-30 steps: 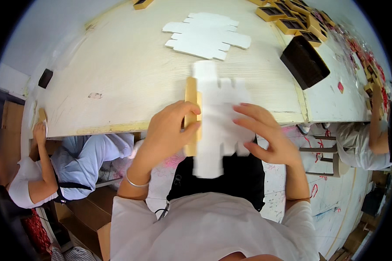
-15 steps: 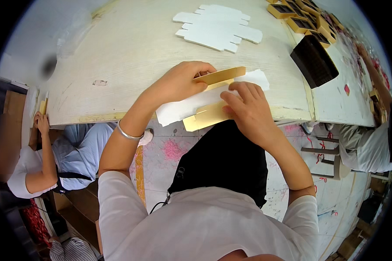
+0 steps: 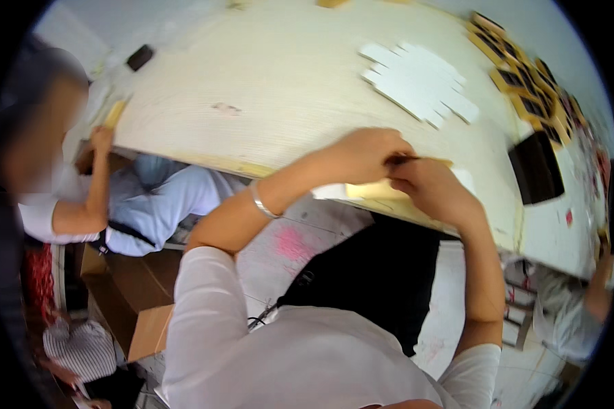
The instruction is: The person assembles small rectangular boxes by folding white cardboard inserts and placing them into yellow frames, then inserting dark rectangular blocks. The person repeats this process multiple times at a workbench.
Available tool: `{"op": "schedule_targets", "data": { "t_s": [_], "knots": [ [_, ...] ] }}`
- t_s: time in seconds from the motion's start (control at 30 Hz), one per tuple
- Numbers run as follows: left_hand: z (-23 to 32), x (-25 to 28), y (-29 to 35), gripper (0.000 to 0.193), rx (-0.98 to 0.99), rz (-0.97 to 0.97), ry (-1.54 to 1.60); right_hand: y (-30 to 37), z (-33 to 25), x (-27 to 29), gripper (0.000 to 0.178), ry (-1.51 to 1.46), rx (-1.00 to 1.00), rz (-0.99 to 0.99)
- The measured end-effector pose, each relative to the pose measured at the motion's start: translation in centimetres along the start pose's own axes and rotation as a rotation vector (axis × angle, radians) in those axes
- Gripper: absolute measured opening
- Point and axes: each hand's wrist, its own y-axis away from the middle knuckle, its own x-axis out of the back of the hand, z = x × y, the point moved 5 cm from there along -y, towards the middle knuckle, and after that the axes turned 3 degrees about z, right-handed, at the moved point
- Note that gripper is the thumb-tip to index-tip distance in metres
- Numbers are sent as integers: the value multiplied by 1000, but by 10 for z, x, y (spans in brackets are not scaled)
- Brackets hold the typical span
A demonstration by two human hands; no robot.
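At the near edge of the table, a die-cut cardboard box blank, gold on its folded-up flaps and white elsewhere, lies partly under my hands. Its gold flap (image 3: 374, 191) shows below my fingers. My left hand (image 3: 370, 155) is bent at the knuckles, with fingertips pinched at the far side of the blank. Close against it, my right hand (image 3: 438, 192) has its fingers curled over the blank, thumb towards my left hand. The fingertips of both hands overlap and partly hide each other and the fold.
A stack of white die-cut blanks (image 3: 419, 83) lies beyond my hands. To the right stand a black block-like box (image 3: 537, 168) and several gold boxes with black inserts (image 3: 525, 85). At left a person holds a gold strip (image 3: 116, 113). An open carton (image 3: 126, 300) sits below.
My hands have come together over the blank, the left moving right to the right hand. The view has turned, so the table and stack appear shifted to the right.
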Motion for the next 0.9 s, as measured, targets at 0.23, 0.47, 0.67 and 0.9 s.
{"op": "schedule_targets", "data": {
  "t_s": [0.23,0.47,0.67,0.9],
  "knots": [
    [-2,-2,16,52,53,-16,-87,11,-22,8,11,118,97,149],
    [41,-17,36,52,-103,177,-88,64,-39,-17,26,309,42,389],
    [61,-51,28,27,-123,290,3,108,-1,-33,25,-274,-42,506],
    [65,-45,36,51,-334,-25,284,122,24,-20,24,-400,-285,515]
  ]
}}
